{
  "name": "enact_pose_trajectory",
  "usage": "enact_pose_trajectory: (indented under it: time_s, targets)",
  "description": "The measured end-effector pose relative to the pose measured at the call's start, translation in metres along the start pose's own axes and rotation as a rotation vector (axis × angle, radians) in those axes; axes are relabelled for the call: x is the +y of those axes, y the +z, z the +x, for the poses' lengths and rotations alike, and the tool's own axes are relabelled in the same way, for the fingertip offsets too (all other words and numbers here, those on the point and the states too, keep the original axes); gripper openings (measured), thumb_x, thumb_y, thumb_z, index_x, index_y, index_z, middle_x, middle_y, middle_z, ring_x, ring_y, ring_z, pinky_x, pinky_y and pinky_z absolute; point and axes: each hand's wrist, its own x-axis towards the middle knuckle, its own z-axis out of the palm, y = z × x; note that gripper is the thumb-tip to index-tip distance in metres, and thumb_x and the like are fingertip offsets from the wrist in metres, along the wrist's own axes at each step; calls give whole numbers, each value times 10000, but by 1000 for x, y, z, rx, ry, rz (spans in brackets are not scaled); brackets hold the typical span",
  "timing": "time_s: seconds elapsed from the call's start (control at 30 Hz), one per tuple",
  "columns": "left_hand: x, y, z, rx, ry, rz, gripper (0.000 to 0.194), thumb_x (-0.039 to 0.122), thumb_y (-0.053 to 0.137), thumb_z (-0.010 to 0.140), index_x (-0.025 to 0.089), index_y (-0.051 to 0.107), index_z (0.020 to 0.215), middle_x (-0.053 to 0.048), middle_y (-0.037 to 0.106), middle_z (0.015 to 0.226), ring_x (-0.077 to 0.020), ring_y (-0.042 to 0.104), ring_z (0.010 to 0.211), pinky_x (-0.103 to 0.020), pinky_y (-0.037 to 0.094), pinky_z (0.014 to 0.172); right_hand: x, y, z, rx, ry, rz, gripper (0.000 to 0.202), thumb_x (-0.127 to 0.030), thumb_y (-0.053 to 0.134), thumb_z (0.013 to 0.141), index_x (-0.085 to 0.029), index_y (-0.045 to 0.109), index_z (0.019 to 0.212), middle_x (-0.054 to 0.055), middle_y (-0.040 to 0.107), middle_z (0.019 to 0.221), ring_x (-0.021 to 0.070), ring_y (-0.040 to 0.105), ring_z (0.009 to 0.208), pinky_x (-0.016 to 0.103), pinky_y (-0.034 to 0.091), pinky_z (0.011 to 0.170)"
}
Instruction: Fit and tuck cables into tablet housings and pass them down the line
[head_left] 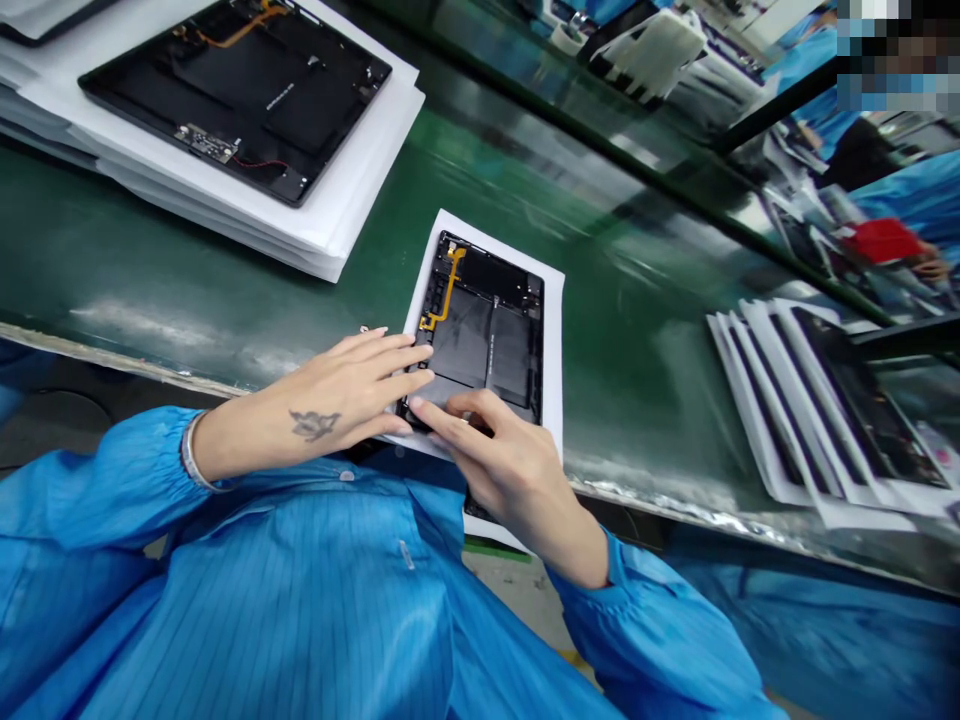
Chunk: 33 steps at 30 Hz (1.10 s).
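Observation:
A black tablet housing with dark battery panels and an orange flex cable lies on a white sheet at the bench's near edge. My left hand rests flat with its fingers stretched out, their tips at the housing's left edge. My right hand is over the near end of the housing. Its index finger points to the near left corner, close to my left thumb, while the other fingers curl in. What they hold, if anything, is hidden beneath the hand.
At the upper left, a larger open housing lies on a stack of white sheets. Several dark panels interleaved with white sheets lean in a row at the right. A dark rail crosses behind the green bench. People in blue work beyond.

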Motion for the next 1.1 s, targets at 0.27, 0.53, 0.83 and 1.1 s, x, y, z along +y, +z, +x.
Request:
enact_pose_trajectory:
  time_s: [0.27, 0.53, 0.83, 1.1]
  targets:
    - [-2, 4, -1, -7, -3, 16, 490, 440, 350, 1081, 200, 411, 1504, -81, 366, 1621, -261, 335, 1503, -492, 253, 1266, -1, 4, 2, 69, -59, 10, 342, -17, 501, 951, -127, 633, 1247, 94, 735, 1063, 158, 680, 912, 254, 554, 776]
    - [-3, 8, -3, 18, 17, 34, 489, 434, 354, 1082, 192, 406, 1503, -86, 373, 1616, -262, 338, 1500, -486, 245, 1267, -2, 6, 7, 75, -79, -43, 281, -57, 534, 957, -122, 647, 1206, 89, 745, 1023, 153, 661, 845, 253, 537, 722]
    - [1, 3, 2, 23, 15, 43, 458, 409, 411, 1069, 162, 448, 1452, -108, 445, 1564, -269, 390, 1466, -499, 305, 1238, -10, -4, 18, -6, -244, -316, 194, -115, 493, 1006, -96, 677, 1065, 55, 730, 879, 128, 544, 650, 292, 437, 567]
    - [4, 1, 2, 49, 12, 68, 442, 355, 480, 1048, 144, 477, 1436, -124, 472, 1545, -278, 420, 1451, -506, 347, 1221, -2, -19, 34, -91, -373, -341, 234, -127, 452, 1028, -100, 684, 1020, 33, 674, 800, 125, 563, 645, 301, 396, 534]
